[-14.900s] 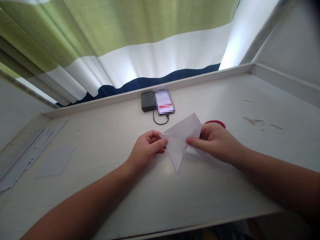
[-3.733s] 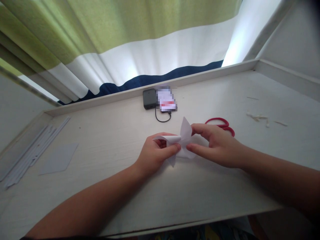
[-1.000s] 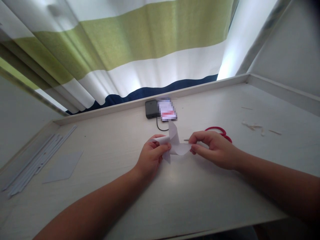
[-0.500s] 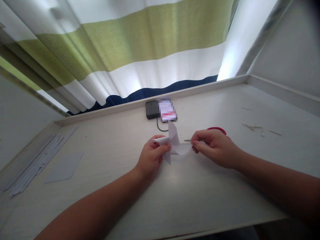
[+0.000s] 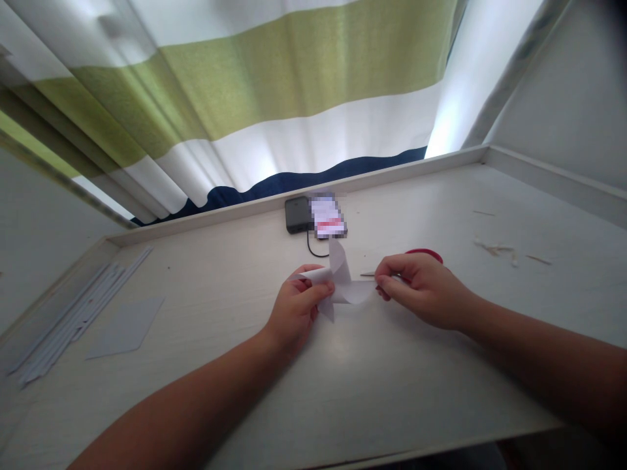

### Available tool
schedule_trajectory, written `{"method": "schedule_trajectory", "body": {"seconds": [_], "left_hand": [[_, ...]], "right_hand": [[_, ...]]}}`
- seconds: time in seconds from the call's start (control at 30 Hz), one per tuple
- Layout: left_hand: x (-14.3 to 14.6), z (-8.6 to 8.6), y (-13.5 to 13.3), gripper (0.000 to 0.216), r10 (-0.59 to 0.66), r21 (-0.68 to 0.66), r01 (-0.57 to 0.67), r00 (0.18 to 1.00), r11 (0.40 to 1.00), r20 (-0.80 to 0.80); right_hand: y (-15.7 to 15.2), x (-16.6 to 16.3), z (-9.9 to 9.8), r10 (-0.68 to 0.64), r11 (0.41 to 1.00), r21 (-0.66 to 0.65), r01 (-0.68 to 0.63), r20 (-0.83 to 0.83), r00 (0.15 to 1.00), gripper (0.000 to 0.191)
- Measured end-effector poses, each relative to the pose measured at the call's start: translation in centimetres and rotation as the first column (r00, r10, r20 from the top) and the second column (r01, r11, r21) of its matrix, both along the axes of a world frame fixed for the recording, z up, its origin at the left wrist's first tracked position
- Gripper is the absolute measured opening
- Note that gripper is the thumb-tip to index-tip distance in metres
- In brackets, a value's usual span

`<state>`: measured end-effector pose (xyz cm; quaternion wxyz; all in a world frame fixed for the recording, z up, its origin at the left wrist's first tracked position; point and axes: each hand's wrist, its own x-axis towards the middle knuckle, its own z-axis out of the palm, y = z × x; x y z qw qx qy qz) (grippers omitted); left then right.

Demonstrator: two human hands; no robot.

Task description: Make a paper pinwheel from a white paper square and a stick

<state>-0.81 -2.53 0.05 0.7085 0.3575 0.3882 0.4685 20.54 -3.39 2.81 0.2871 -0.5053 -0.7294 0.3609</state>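
Observation:
My left hand (image 5: 298, 307) pinches the left end of a folded white paper piece (image 5: 343, 281) just above the pale desk (image 5: 343, 378). A flap of the paper stands upright between my hands. My right hand (image 5: 421, 287) is closed on the paper's right end, thumb and fingers pressed together. Red-handled scissors (image 5: 426, 253) lie on the desk right behind my right hand, mostly hidden by it, with the blade tip showing near my fingertips.
A dark power bank (image 5: 297, 215) and a blurred card with a cable lie by the back rim. White paper strips (image 5: 73, 320) and a flat paper sheet (image 5: 127, 318) lie at the left. Small scraps (image 5: 499, 249) are scattered at the right. A striped curtain hangs behind.
Over the last second both hands and the paper have barely moved. Earlier the paper was a wider flat triangle; it is now folded smaller with a flap standing up.

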Motion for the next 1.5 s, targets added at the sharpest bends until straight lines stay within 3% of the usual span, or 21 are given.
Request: {"method": "schedule_trajectory", "body": {"seconds": [1.5], "left_hand": [[-0.08,-0.18,0.08,0.029,-0.024,0.015,0.024,1.0,1.0,-0.009]], "right_hand": [[-0.11,-0.14,0.53,0.054,0.998,0.008,-0.054,0.028,0.998,0.017]]}}
